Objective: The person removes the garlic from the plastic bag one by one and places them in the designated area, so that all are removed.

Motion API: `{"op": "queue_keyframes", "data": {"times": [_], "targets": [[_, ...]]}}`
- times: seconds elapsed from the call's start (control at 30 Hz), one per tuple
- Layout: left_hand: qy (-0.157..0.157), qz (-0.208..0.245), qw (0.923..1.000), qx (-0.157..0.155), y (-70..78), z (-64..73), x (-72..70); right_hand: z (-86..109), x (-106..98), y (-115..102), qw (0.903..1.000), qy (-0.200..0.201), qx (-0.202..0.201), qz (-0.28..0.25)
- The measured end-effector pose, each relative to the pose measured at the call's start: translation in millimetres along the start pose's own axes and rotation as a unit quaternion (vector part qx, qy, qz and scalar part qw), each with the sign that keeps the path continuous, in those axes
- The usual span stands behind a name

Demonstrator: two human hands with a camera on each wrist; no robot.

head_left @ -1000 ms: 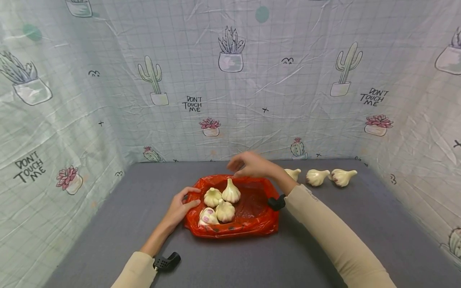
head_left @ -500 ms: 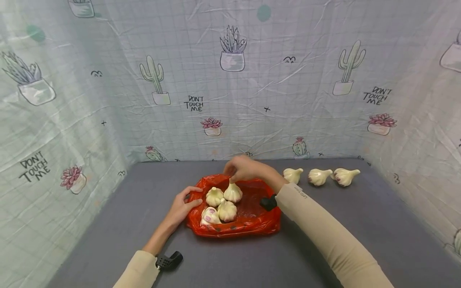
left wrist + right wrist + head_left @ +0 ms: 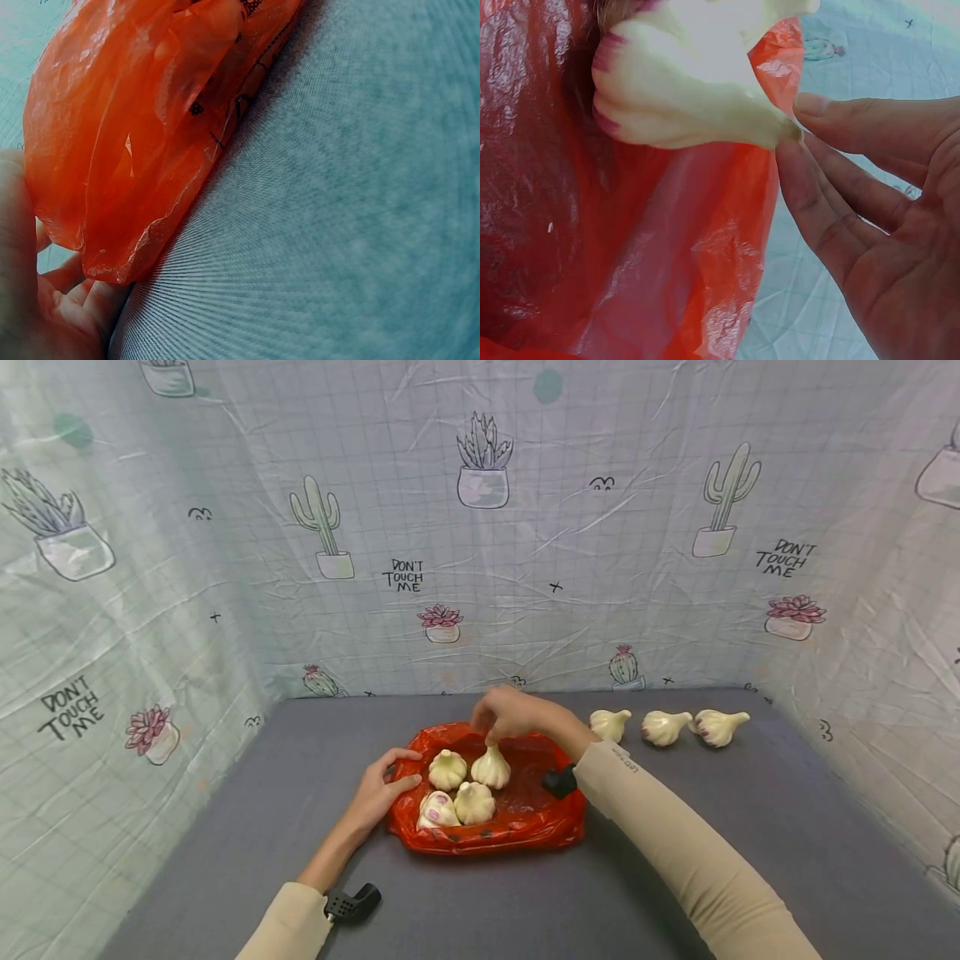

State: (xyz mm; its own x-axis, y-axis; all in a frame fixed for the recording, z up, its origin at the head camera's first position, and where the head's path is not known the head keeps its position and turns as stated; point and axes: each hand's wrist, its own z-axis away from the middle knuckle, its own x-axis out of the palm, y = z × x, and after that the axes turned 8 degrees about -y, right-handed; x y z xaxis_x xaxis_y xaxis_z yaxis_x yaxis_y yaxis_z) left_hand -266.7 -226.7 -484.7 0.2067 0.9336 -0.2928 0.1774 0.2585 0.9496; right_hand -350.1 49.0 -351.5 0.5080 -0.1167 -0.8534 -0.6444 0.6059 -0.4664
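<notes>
My right hand [image 3: 513, 712] pinches the stem tip of a white garlic bulb [image 3: 491, 770] over the red plastic bag [image 3: 536, 835]. In the right wrist view, thumb and fingertips meet at the stem of that garlic bulb [image 3: 682, 105], which has purple streaks. The bag lies with its mouth spread wide, and three other garlic bulbs [image 3: 475, 803] sit in its left half. My left hand [image 3: 375, 787] holds the bag's left side, thumb and fingers curved around its edge. In the left wrist view, the crumpled red bag [image 3: 135, 135] hides part of those fingers.
Three more garlic bulbs [image 3: 665, 727] lie in a row at the back right of the grey table [image 3: 480, 906], beyond my right forearm. A cactus-print curtain [image 3: 555, 552] encloses the back and sides.
My right hand has come down to a garlic bulb in the bag and taken its stem. The bulb has shifted slightly right and nearer. The left hand stays at the bag's edge.
</notes>
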Motion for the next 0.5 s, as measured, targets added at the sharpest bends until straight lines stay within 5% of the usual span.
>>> {"op": "queue_keyframes", "data": {"times": [0.5], "targets": [[-0.003, 0.009, 0.9999, -0.01, 0.8, 0.3, -0.6, 0.8, 2.7, 5.5, 0.999, -0.042, 0.012, 0.011]]}}
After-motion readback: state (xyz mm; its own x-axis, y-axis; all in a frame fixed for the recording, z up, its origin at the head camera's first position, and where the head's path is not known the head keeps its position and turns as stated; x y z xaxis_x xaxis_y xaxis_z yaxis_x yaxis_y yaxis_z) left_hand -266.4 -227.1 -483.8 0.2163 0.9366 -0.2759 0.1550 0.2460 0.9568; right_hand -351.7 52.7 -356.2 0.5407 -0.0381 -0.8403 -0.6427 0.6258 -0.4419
